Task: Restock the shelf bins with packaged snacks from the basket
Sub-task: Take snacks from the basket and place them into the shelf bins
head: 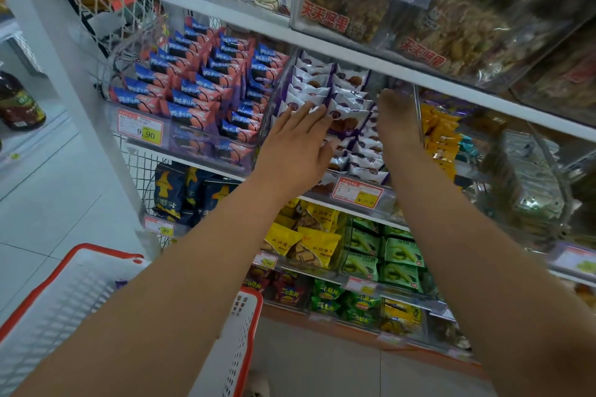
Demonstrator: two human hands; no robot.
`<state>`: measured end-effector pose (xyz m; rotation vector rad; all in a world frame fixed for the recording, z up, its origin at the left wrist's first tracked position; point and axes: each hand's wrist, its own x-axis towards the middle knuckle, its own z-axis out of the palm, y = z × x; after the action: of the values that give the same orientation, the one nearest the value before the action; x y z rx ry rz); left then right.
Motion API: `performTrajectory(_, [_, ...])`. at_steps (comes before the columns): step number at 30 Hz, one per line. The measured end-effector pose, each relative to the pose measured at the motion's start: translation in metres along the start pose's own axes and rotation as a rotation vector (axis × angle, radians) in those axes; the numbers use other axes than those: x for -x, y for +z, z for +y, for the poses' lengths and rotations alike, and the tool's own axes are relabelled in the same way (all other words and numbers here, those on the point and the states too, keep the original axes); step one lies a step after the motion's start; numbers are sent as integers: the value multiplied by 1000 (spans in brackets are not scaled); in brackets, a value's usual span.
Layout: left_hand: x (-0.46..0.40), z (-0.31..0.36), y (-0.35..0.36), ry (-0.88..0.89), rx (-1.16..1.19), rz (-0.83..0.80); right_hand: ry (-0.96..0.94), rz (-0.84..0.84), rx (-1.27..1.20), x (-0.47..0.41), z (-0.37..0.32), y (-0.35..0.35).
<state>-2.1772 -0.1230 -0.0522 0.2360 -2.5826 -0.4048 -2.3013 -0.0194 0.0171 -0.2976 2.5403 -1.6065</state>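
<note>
Head view shows two bare hands reaching into one clear shelf bin (416, 106) of white-and-purple snack packets (346, 100). Left hand (296, 142) lies flat on the stacked packets, fingers straight and spread, fingertips touching the packet tops, gripping nothing. Right hand (398, 121) is extended edge-on along the bin's right wall, fingers straight and together; it pinches nothing that can be seen. Between the two hands roughly a dozen packets show, too overlapped for an exact count. Left of the left hand sits a second bin of blue-and-pink packets (193, 87), well over twenty. Two price tags (140, 129) hang on the bin fronts, one below each of these bins. Below the left forearm stands one white basket with a red rim (77, 296); its contents are hidden by the arm.
</note>
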Motion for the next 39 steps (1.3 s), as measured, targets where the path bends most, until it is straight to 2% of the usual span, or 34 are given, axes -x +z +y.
performTrajectory(2, [11,1,-5,9,47,62,-138,46,36,35,4,-1])
performTrajectory(5, [36,0,-16,9,110,162,-217,35,-166,89,13,5])
performTrajectory(7, [58,-3,-24,-25,137,211,-273,-21,-206,119,27,16])
performTrajectory(11, [114,-21,-38,-135,156,219,-257,-229,-253,180,50,52])
performTrajectory(15, [196,-67,-46,-313,180,167,-120,-543,-190,241,87,104])
performTrajectory(22, [360,-156,-57,-821,174,-80,233,-1018,279,326,196,210])
performTrajectory(25, [402,-181,-61,-926,173,-207,426,-1195,405,352,239,258])
performTrajectory(28, [430,-204,-61,-939,180,-280,580,-1292,490,369,266,304])
performTrajectory(32, [448,-223,-57,-946,183,-267,821,-1265,289,386,285,352])
performTrajectory(34, [455,-230,-53,-953,177,-263,747,-1306,311,396,299,374])
performTrajectory(36, [463,-237,-49,-968,173,-268,575,-1342,401,405,313,389])
performTrajectory(39, [469,-241,-45,-1001,184,-288,395,-1205,527,409,333,397])
